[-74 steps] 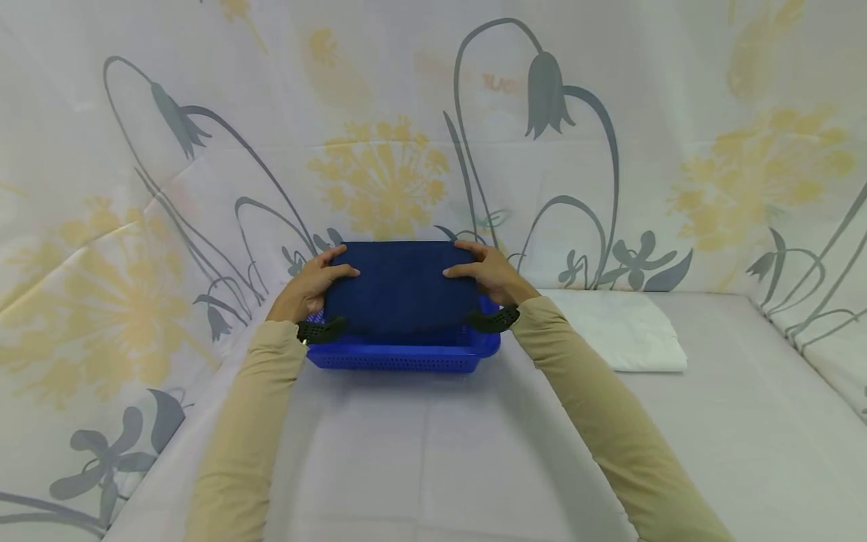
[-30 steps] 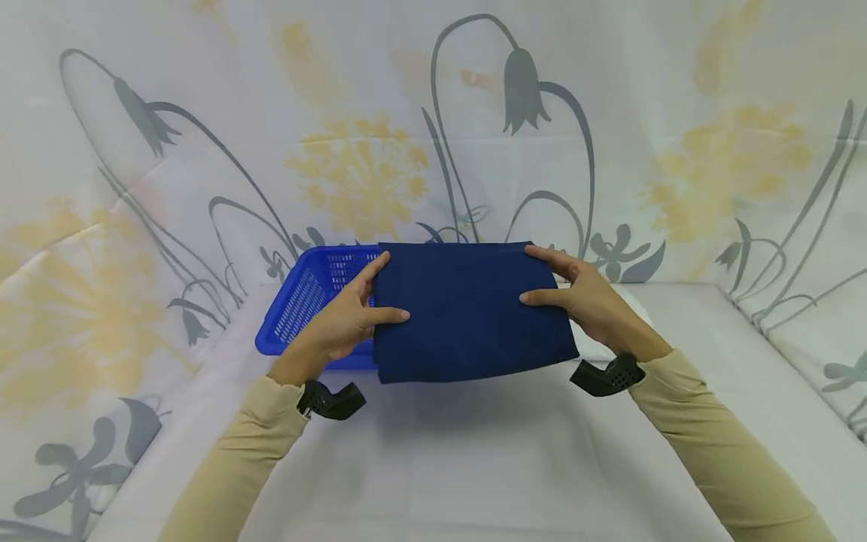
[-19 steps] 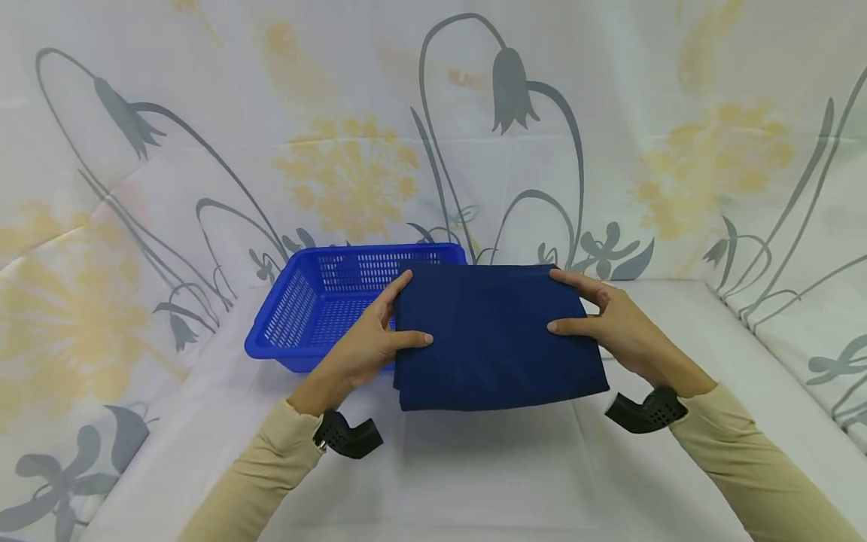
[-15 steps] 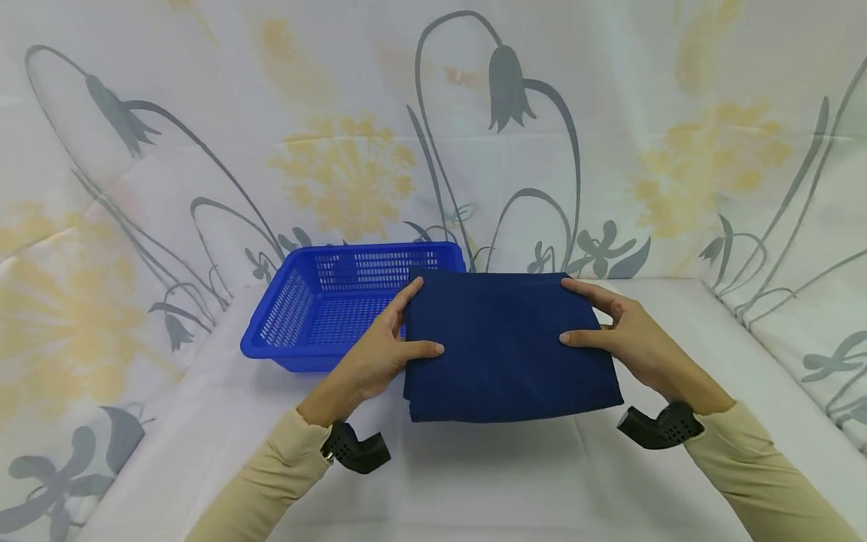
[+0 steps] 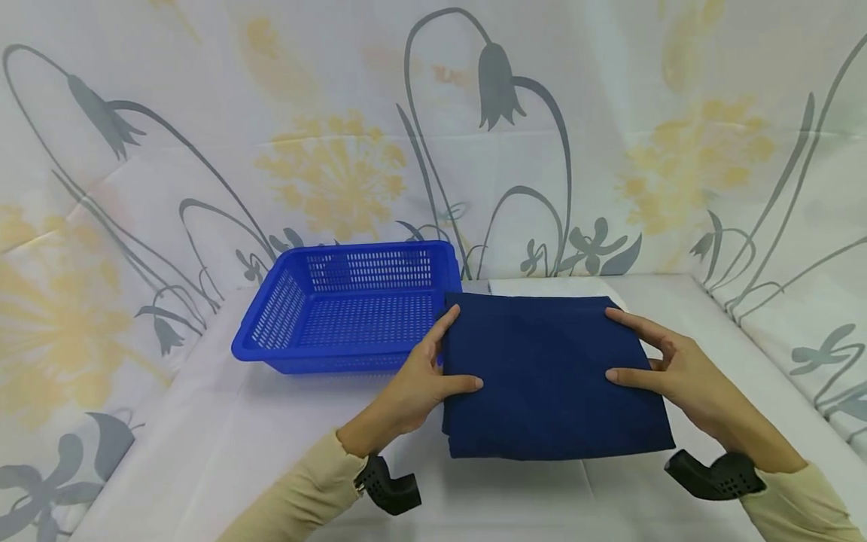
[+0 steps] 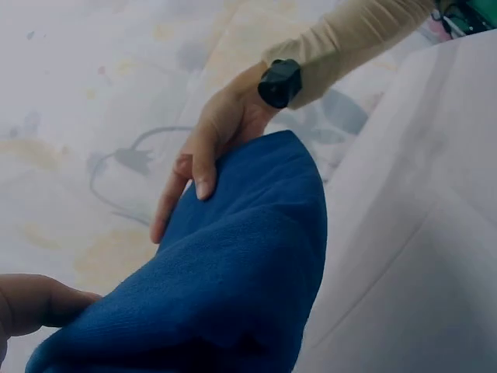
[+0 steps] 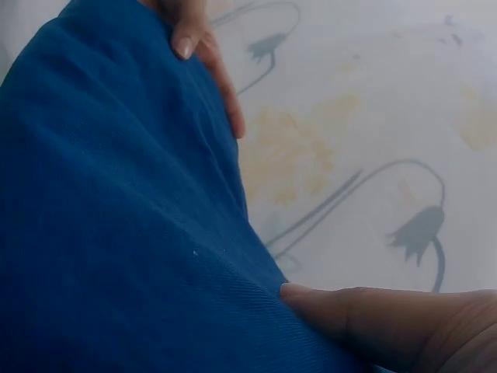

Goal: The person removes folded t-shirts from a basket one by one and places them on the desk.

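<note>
A folded dark blue cloth [image 5: 542, 376] hangs above the white table, held by its two sides. My left hand [image 5: 413, 384] grips the left edge, thumb on the near face. On the opposite edge my right hand [image 5: 684, 376] pinches the fabric the same way; its thumb [image 7: 373, 315] lies on the cloth in the right wrist view. In the left wrist view the cloth [image 6: 233, 241] looks thick, with layers at its near end. The fingers behind the cloth are mostly hidden. A blue plastic basket [image 5: 339, 357] with slotted walls stands left of the cloth, its inside bare.
Behind the cloth lies a white folded item [image 5: 555, 287], mostly covered from view. A flower-printed sheet [image 5: 339, 75] rises at the back and sides of the white-covered table [image 5: 284, 429].
Both hands have lifted the blue cloth from the basket and carried it right and toward me. The basket's inside has come into view, and the white item is now mostly hidden.
</note>
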A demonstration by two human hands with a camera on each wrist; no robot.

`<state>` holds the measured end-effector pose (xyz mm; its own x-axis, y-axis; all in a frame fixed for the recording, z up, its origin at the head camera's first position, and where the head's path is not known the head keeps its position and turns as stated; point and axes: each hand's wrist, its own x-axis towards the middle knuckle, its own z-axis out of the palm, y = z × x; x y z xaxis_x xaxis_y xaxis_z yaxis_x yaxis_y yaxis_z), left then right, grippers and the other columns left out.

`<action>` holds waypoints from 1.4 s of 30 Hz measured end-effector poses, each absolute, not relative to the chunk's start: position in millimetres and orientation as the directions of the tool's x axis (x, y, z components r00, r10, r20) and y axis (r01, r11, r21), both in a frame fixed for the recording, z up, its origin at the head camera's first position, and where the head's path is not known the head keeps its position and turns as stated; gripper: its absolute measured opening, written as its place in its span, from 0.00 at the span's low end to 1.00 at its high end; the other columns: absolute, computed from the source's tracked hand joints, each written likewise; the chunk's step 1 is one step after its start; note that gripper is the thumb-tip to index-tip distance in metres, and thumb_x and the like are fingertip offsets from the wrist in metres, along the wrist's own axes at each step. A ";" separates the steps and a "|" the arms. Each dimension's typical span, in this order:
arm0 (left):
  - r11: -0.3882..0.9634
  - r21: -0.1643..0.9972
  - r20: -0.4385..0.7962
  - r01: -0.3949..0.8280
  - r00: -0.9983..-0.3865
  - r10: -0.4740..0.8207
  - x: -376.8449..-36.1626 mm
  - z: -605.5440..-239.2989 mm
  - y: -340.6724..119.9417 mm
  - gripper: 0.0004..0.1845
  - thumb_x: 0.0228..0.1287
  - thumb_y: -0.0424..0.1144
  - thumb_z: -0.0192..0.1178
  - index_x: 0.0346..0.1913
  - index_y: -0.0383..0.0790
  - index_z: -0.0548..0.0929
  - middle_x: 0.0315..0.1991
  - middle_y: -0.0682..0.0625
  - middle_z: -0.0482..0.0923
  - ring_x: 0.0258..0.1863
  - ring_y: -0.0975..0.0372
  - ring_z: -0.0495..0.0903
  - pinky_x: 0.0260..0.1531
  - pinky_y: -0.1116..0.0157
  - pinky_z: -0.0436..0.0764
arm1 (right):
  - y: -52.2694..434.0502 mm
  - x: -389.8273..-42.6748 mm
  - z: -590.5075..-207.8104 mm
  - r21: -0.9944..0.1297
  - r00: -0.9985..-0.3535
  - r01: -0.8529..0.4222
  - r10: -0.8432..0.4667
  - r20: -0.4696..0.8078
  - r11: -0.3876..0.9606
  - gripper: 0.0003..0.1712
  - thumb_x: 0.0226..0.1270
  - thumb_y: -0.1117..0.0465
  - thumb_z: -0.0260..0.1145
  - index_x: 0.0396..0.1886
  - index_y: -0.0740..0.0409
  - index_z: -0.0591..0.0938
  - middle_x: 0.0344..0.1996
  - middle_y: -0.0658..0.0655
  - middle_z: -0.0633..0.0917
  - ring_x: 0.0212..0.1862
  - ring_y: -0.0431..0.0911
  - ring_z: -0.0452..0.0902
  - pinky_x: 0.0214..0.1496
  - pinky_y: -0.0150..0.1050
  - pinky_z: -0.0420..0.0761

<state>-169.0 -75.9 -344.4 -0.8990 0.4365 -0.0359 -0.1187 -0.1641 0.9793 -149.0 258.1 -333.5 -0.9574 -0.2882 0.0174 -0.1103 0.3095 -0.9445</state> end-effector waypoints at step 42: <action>-0.097 0.929 -0.291 -0.358 -0.866 0.406 -151.7 -419.1 10.5 0.56 0.49 0.11 0.61 0.77 0.50 0.50 0.74 0.30 0.34 0.69 0.34 0.47 0.52 0.37 0.68 | 348.5 -137.7 -400.2 -0.875 -0.920 0.093 -0.295 -0.258 0.475 0.49 0.63 0.62 0.69 0.78 0.57 0.52 0.69 0.82 0.41 0.65 0.74 0.55 0.49 0.57 0.76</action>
